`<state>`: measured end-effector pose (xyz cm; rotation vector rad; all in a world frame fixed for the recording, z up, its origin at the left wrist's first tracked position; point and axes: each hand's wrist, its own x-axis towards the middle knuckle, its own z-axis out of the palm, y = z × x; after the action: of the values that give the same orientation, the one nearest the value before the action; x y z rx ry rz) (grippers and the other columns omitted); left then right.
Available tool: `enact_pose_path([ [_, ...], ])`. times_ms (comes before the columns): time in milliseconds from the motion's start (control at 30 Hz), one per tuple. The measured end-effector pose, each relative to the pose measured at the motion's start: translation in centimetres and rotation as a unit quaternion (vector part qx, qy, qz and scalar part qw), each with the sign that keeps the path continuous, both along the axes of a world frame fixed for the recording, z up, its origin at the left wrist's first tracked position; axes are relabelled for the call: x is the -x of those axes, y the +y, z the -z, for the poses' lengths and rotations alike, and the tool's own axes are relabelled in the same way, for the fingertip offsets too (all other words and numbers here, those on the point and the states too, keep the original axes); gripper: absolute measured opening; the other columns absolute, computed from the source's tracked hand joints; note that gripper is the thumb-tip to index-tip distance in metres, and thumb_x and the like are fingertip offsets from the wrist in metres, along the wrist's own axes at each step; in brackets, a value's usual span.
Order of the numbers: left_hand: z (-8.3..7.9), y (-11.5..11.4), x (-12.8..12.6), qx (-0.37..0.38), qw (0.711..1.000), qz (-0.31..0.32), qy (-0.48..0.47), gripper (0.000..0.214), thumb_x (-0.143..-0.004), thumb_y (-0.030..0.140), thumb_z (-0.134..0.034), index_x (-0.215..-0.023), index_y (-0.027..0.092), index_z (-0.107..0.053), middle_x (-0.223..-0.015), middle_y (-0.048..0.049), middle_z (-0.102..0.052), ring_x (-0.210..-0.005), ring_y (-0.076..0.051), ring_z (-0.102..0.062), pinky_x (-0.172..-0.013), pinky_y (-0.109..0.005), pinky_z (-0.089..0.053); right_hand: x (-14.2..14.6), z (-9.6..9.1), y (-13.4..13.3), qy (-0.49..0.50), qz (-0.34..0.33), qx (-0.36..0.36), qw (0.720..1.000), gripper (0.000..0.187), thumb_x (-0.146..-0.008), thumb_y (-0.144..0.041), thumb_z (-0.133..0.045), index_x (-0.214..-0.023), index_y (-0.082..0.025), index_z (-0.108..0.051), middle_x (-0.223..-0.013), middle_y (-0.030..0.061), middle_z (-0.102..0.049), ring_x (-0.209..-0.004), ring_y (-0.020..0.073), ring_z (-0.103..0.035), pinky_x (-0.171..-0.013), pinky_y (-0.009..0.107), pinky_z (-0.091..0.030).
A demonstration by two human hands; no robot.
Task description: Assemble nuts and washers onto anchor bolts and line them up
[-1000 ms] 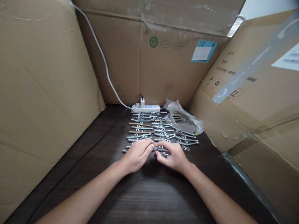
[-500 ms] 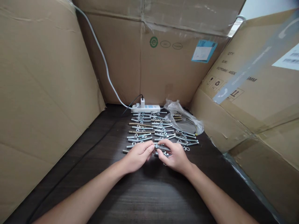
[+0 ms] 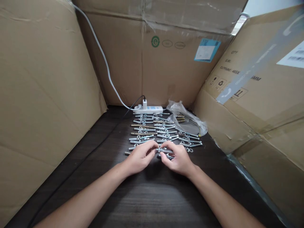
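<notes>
A metal bolt [image 3: 167,151] lies nearly level between my hands, above the front of the rows of hardware. My right hand [image 3: 178,158] is closed around its shank, thumb below and fingers above. My left hand [image 3: 142,157] pinches at the bolt's left end, where a hex nut [image 3: 159,150] shows at the fingertips. Washers seem to sit right beside the nut, small in the view. Under and behind the hands, several silver bolts [image 3: 144,130] and brass-coloured sleeves [image 3: 142,126] lie in rows with loose washers and nuts. Part of the nearest row is hidden by my fingers.
A white power strip [image 3: 152,109] stands behind the rows. A black cable [image 3: 95,148] crosses the dark table on the left. A clear plastic bag [image 3: 186,122] lies at the back right. Cardboard boxes [image 3: 171,72] wall in the back and both sides.
My left fingertips have shifted slightly at the nut end and opened a little, showing more of the bolt's end. My right hand keeps its hold almost unmoved.
</notes>
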<state>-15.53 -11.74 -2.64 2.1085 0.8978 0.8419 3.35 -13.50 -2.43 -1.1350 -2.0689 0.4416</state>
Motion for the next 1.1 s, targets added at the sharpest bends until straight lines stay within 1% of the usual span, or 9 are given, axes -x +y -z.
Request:
enact_pose_path([
  [133,-0.18,-0.08,0.07,-0.022,0.999,-0.014,0.025,0.017,-0.085,0.011,-0.040,-0.080,0.018,-0.054,-0.080,-0.0004,-0.056,-0.077,-0.014,-0.052,-0.070,-0.025,-0.041,-0.21,-0.07,0.17,0.000,0.011,-0.010,1.000,0.014,-0.077,-0.028,-0.054,-0.088,-0.020,-0.057,-0.063,-0.0027,-0.060,-0.045,0.0085,-0.050,-0.047,0.019,-0.042],
  [233,-0.20,-0.19,0.11,-0.030,0.999,-0.037,0.005,0.018,-0.084,0.012,-0.040,-0.093,0.018,-0.054,-0.082,-0.0008,-0.054,-0.072,-0.013,-0.049,-0.066,-0.024,-0.040,-0.35,0.15,0.33,-0.003,0.019,-0.015,1.000,0.015,-0.076,-0.028,-0.056,-0.087,-0.020,-0.058,-0.065,-0.0024,-0.062,-0.046,0.0087,-0.052,-0.048,0.019,-0.042],
  [333,-0.21,-0.28,0.12,-0.040,0.999,-0.024,0.009,0.025,-0.084,0.012,-0.040,-0.103,0.020,-0.053,-0.082,-0.0005,-0.053,-0.067,-0.012,-0.046,-0.062,-0.023,-0.038,-0.37,0.24,0.39,-0.009,0.020,-0.022,1.000,0.016,-0.074,-0.028,-0.057,-0.087,-0.019,-0.060,-0.063,-0.0029,-0.062,-0.045,0.0085,-0.051,-0.047,0.019,-0.041],
  [500,-0.38,-0.24,0.09,-0.075,0.994,-0.004,0.084,0.025,-0.077,0.005,-0.040,-0.088,0.020,-0.057,-0.083,-0.0013,-0.056,-0.075,-0.015,-0.050,-0.068,-0.026,-0.039,-0.46,-0.09,0.42,-0.009,0.031,-0.031,0.999,0.014,-0.072,-0.026,-0.058,-0.084,-0.019,-0.060,-0.061,-0.0030,-0.061,-0.044,0.0082,-0.049,-0.045,0.019,-0.039],
  [567,-0.49,-0.25,0.08,-0.076,0.993,-0.014,0.093,0.022,-0.079,0.007,-0.041,-0.088,0.020,-0.057,-0.086,-0.0019,-0.058,-0.079,-0.016,-0.052,-0.070,-0.026,-0.040,-0.52,-0.15,0.45,-0.005,0.034,-0.027,0.999,0.014,-0.072,-0.025,-0.057,-0.084,-0.019,-0.059,-0.062,-0.0025,-0.062,-0.045,0.0082,-0.050,-0.045,0.018,-0.039],
  [667,-0.64,-0.39,0.09,-0.056,0.995,-0.036,0.076,0.021,-0.085,0.015,-0.041,-0.100,0.020,-0.053,-0.088,-0.0017,-0.058,-0.076,-0.015,-0.052,-0.067,-0.026,-0.041,-0.54,-0.07,0.50,-0.003,0.030,-0.025,0.999,0.014,-0.072,-0.026,-0.058,-0.083,-0.019,-0.060,-0.061,-0.0026,-0.061,-0.044,0.0080,-0.049,-0.045,0.018,-0.039],
  [767,-0.71,-0.55,0.11,-0.054,0.996,-0.018,0.064,0.020,-0.087,0.019,-0.043,-0.105,0.021,-0.052,-0.089,-0.0011,-0.058,-0.074,-0.014,-0.052,-0.066,-0.024,-0.041,-0.49,0.03,0.52,-0.008,0.025,-0.025,0.999,0.016,-0.072,-0.028,-0.058,-0.084,-0.019,-0.061,-0.060,-0.0031,-0.060,-0.043,0.0081,-0.049,-0.045,0.018,-0.040],
  [1033,-0.59,-0.43,-0.04,-0.047,0.997,-0.016,0.058,0.017,-0.091,0.022,-0.041,-0.102,0.021,-0.054,-0.090,-0.0002,-0.061,-0.075,-0.013,-0.055,-0.068,-0.024,-0.041,-0.33,-0.17,0.36,-0.016,0.020,-0.032,0.999,0.014,-0.072,-0.026,-0.058,-0.083,-0.019,-0.062,-0.062,-0.0027,-0.063,-0.043,0.0082,-0.051,-0.047,0.019,-0.040],
  [1100,-0.53,-0.36,-0.06,-0.057,0.995,-0.013,0.083,0.017,-0.092,0.024,-0.039,-0.093,0.020,-0.056,-0.084,0.0000,-0.061,-0.074,-0.014,-0.055,-0.068,-0.025,-0.040,-0.33,-0.18,0.33,-0.012,0.022,-0.030,0.999,0.014,-0.072,-0.026,-0.058,-0.083,-0.019,-0.061,-0.062,-0.0026,-0.063,-0.044,0.0084,-0.052,-0.047,0.019,-0.040],
])
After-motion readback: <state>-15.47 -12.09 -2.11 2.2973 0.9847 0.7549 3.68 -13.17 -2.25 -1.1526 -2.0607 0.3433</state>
